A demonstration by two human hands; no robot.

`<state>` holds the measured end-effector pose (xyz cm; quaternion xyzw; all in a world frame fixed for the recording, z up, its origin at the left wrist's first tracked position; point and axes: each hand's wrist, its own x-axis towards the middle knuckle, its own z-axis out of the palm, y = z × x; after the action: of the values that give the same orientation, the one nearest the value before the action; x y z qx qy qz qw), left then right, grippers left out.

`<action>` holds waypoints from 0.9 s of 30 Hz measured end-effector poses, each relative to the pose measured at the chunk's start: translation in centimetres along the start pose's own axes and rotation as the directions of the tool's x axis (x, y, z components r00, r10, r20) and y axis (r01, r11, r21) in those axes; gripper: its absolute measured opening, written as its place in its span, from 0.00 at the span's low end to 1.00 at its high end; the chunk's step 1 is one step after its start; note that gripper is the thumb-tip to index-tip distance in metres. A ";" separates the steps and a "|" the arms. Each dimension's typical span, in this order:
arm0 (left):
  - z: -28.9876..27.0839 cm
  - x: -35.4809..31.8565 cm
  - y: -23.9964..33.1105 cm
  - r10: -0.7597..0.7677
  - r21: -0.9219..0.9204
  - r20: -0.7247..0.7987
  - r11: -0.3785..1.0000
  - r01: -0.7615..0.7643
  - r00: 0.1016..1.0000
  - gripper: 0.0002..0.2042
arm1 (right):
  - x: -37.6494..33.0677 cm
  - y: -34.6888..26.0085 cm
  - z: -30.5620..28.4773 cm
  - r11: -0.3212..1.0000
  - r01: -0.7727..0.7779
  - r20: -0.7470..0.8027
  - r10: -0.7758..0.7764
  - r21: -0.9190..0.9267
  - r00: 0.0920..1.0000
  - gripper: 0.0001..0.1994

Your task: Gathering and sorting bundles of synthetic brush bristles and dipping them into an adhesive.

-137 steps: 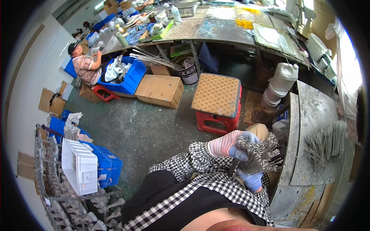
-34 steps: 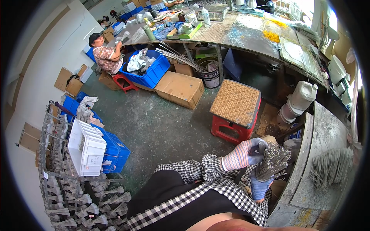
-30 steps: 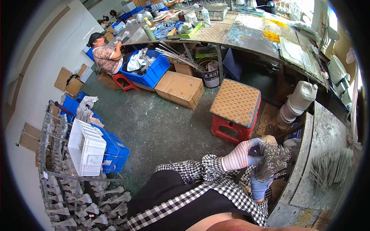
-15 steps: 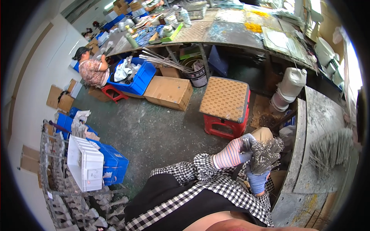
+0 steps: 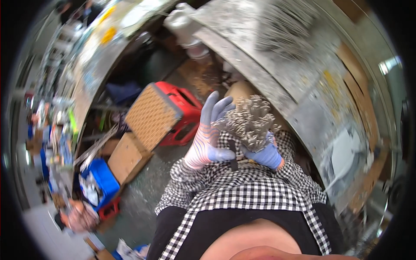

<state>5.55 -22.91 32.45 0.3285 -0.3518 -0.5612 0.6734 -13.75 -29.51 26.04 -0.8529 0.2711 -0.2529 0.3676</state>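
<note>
My right hand (image 5: 268,155), in a blue knit glove, is closed round the lower part of a dense bundle of thin grey wires (image 5: 250,123) with pale tips. The bundle stands up above my lap, its tips fanned toward the camera. My left hand (image 5: 209,135), in a pale glove with coloured stripes, is held beside the bundle. Its fingers and thumb are spread apart, with nothing between them. The fingertips are close to the bundle's left edge; whether they touch it I cannot tell.
On the worktable (image 5: 310,123) at my right lie a heap of thin grey wires (image 5: 286,30) and a grey-white paddle-shaped piece (image 5: 345,151). Ahead left stand a red stool (image 5: 184,115) with a woven-pattern top, a cardboard box (image 5: 128,158) and a blue crate (image 5: 106,182). A co-worker (image 5: 82,216) sits beyond.
My view has swung right toward the worktable. My left hand has come off the bundle and spread its fingers. The right hand still holds the bundle.
</note>
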 end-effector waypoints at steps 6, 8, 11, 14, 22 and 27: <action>6.4 9.8 -0.6 -0.397 0.050 0.708 0.853 0.519 0.584 0.64 | -2.2 -1.6 -4.2 0.952 -0.197 0.047 0.191 0.234 0.980 0.29; 9.9 11.1 -3.1 -0.318 -0.060 0.784 0.817 0.574 0.534 0.59 | -4.7 1.0 -4.9 0.934 -0.214 0.038 0.212 0.287 0.976 0.30; 14.2 12.4 -4.3 -0.287 -0.172 0.796 0.737 0.654 0.533 0.46 | -6.7 3.2 -7.6 0.905 -0.206 -0.013 0.227 0.373 0.974 0.30; 16.0 14.3 -5.3 -0.327 0.297 0.876 0.945 0.137 0.355 0.33 | -7.2 3.7 -9.3 0.869 -0.146 -0.094 0.215 0.472 0.972 0.30; 14.8 12.5 -3.1 -0.221 0.086 0.751 0.967 0.240 0.622 0.50 | -10.0 0.9 -5.4 0.911 -0.363 0.010 0.368 0.199 0.930 0.14; 9.8 9.4 -2.8 -0.221 0.231 0.450 0.965 0.126 0.865 0.50 | -10.5 2.0 -4.0 0.981 -0.166 -0.370 0.191 0.099 0.909 0.17</action>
<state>-3.06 -33.14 36.35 0.2763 -0.5269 -0.6457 0.4787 -24.42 -25.88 24.47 -0.7474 0.4050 -0.3863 0.3579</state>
